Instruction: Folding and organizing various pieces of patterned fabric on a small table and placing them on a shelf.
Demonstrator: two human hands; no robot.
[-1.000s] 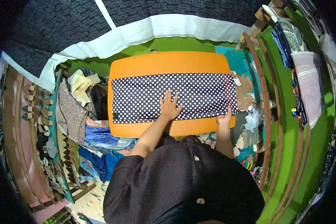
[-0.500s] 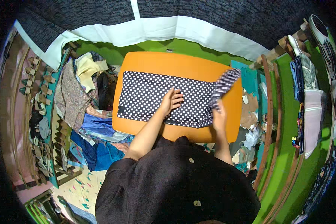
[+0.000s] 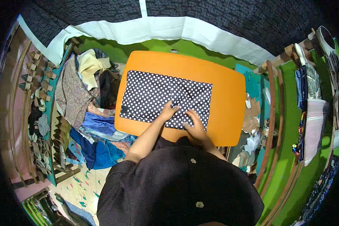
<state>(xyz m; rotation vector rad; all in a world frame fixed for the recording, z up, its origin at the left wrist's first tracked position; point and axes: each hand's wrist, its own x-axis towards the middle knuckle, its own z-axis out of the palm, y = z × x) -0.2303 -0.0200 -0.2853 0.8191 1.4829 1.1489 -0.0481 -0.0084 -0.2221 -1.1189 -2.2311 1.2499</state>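
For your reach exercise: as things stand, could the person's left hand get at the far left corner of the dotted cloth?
Probably yes: the left hand already rests on the dotted cloth, and nothing lies between it and that corner.

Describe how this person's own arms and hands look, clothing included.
Both forearms are bare; the left hand and right hand wear no gloves, and no rings or watch can be made out. A loose black garment covers shoulders and upper arms, with two small pale marks on its front.
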